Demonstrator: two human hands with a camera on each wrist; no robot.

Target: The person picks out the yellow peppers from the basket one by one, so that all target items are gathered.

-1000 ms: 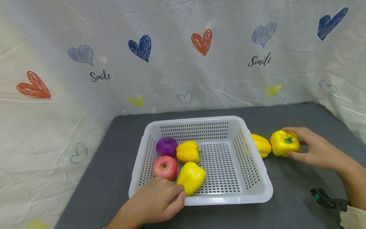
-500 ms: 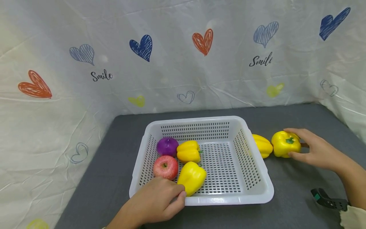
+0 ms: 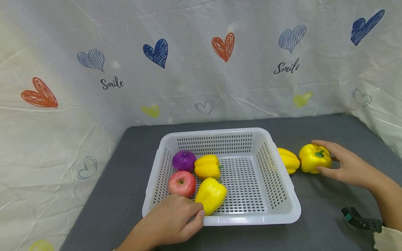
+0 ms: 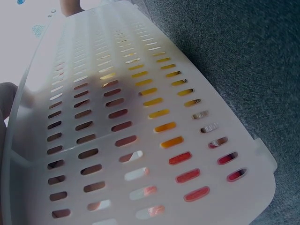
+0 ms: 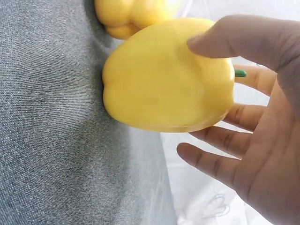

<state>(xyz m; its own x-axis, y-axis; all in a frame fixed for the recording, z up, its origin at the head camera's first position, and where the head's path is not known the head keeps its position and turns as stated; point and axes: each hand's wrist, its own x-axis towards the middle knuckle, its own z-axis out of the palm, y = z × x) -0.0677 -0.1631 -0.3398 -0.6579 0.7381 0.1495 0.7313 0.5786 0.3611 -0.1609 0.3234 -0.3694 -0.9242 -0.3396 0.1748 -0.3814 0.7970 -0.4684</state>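
My left hand (image 3: 172,219) lies over the near rim of a white plastic basket (image 3: 248,219) and grips it, its fingertips hidden inside. In the left wrist view the slotted basket wall (image 4: 108,117) fills much of the picture. My right hand (image 3: 348,164) holds a yellow bell pepper (image 3: 314,158) with a green stem, on the table right of the basket. In the right wrist view the thumb presses one side of this bell pepper (image 5: 164,79), and fingers reach round the other. Another yellow bell pepper (image 3: 289,161) sits between it and the basket.
Inside the basket's left half lie a purple onion-like vegetable (image 3: 184,161), a red apple (image 3: 182,184) and two yellow bell peppers, one at the back (image 3: 207,166) and one in front (image 3: 211,195). The table has a dark grey cloth (image 3: 317,216). A white curtain (image 3: 188,76) hangs behind.
The view shifts very slightly. Both hands, the basket and the bell peppers otherwise keep their places.
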